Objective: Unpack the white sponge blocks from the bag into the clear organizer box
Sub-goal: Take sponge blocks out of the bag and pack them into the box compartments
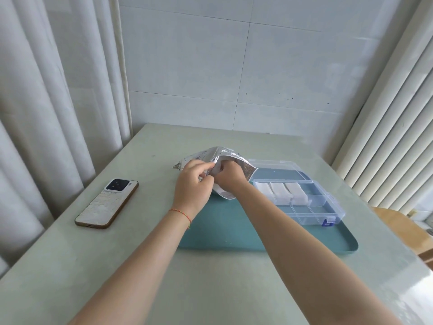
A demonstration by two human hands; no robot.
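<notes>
Hands [210, 181] at bag [236, 158] mouth

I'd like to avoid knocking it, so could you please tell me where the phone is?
In the head view, the phone lies on the table's left side, apart from the teal tray, left of the left hand.

A pale green table [117, 266] stands against a wall of big white tiles [210, 66]. Long white curtains [46, 102] hang far to the left. White blinds [386, 137] hang to the right. A wooden chair [403, 231] sits low on the right. Soft daylight fills the room.
</notes>
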